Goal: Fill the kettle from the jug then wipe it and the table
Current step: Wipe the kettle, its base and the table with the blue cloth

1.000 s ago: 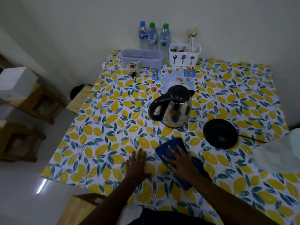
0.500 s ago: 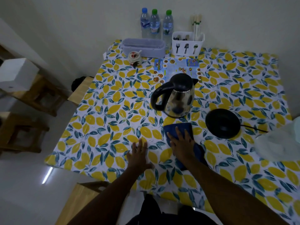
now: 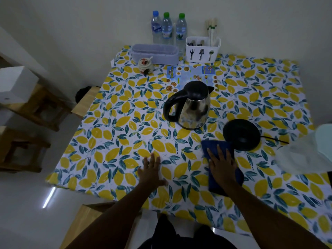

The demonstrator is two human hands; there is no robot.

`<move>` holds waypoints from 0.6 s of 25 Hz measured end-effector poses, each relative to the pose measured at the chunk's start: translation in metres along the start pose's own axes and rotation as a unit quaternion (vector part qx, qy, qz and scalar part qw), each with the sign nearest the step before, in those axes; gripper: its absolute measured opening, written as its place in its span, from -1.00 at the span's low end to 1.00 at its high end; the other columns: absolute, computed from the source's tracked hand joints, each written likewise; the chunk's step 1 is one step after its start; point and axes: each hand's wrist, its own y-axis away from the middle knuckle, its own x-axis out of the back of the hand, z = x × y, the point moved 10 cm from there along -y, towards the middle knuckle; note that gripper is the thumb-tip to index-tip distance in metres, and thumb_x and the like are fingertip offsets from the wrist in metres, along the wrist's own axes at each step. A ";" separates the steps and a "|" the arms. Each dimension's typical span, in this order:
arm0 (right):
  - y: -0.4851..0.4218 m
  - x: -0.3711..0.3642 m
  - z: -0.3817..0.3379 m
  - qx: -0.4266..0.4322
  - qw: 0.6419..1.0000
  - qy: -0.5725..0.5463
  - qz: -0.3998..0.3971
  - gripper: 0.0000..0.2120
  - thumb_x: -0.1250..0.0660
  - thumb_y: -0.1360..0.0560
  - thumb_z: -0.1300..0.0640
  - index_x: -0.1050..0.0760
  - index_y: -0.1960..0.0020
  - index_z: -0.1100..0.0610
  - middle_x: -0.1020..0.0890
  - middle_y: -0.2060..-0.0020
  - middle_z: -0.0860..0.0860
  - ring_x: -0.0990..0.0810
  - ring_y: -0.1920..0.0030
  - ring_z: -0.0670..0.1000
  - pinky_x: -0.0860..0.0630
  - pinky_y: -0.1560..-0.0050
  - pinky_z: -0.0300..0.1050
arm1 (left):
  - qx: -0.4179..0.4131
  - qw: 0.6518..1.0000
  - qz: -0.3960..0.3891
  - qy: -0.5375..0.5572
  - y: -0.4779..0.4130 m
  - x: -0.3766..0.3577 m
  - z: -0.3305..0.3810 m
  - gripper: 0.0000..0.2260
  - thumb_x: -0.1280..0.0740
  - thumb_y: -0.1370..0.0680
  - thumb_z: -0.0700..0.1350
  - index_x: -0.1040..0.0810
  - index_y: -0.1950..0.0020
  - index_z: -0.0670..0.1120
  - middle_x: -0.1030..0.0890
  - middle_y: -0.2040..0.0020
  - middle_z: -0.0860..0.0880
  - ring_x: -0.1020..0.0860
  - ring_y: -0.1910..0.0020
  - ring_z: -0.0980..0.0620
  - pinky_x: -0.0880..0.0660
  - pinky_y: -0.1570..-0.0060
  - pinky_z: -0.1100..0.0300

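A steel kettle (image 3: 195,110) with a black lid and handle stands near the middle of the table (image 3: 111,141), which wears a lemon-print cloth. Its black base (image 3: 241,133) lies to its right, cord trailing right. My right hand (image 3: 221,162) presses flat on a blue cloth (image 3: 215,186) just in front of the base; the cloth's far corner touches the base. My left hand (image 3: 151,170) rests flat on the table, fingers apart, holding nothing. A pale translucent object (image 3: 305,153), perhaps the jug, shows blurred at the right edge.
Along the far wall stand three water bottles (image 3: 168,28), a lilac box (image 3: 155,53), a white cutlery holder (image 3: 203,49) and a small jar (image 3: 145,65). A printed menu (image 3: 190,76) lies behind the kettle. Wooden stools (image 3: 36,108) stand left of the table.
My right hand has slid the blue cloth to the right, from in front of the kettle to beside the base. My left hand stays flat in place.
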 end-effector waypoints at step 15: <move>0.104 -0.040 0.037 -0.023 0.995 0.070 -0.068 -0.28 -0.62 -0.18 0.17 -0.51 -0.30 -0.06 -0.51 -0.36 0.05 -0.61 -0.08 0.28 -0.62 0.19 0.27 | -0.003 1.000 0.025 -0.003 0.002 0.000 0.014 -0.04 -0.38 -0.45 0.22 0.23 -0.56 0.00 0.32 -0.57 -0.11 0.26 -0.55 -0.24 -0.01 -0.48 -0.32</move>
